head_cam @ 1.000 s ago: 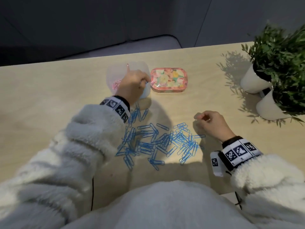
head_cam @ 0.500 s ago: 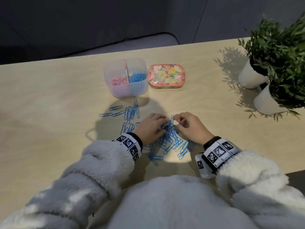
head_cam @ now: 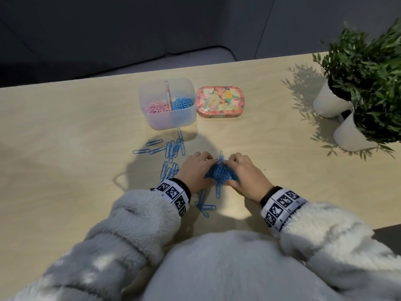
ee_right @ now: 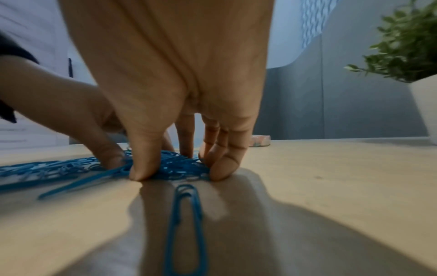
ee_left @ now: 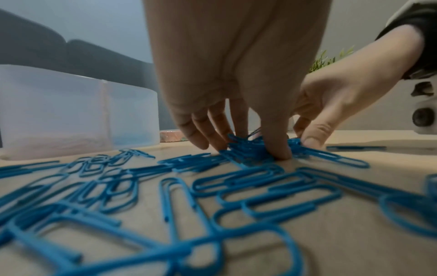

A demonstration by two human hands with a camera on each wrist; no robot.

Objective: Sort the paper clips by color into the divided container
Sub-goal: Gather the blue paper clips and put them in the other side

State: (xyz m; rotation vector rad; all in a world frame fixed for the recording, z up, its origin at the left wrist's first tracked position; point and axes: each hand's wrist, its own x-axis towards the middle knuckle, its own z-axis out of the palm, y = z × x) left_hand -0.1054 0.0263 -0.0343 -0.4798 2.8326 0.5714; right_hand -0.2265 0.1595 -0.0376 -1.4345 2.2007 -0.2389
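Observation:
A clear divided container [head_cam: 173,120] stands at the back of the table, with pink clips [head_cam: 155,107] in its left half and blue clips [head_cam: 183,102] in its right half. Both hands meet in front of it over a heaped bunch of blue paper clips [head_cam: 221,173]. My left hand [head_cam: 200,169] cups the bunch from the left; its thumb and fingers [ee_left: 208,143] close round it. My right hand [head_cam: 243,169] grips the same bunch from the right, thumb and fingers [ee_right: 220,170] curled in. Several loose blue clips [head_cam: 172,148] lie to the left.
A floral tin [head_cam: 220,101] sits right beside the container. Two white pots with green plants [head_cam: 351,131] stand at the table's right end. A few blue clips [head_cam: 205,208] lie near my left wrist. The table's far edge [head_cam: 217,68] meets a dark sofa.
My left hand came back from the container to the pile. Both hands moved inward and drew the spread blue clips into one tight bunch between them.

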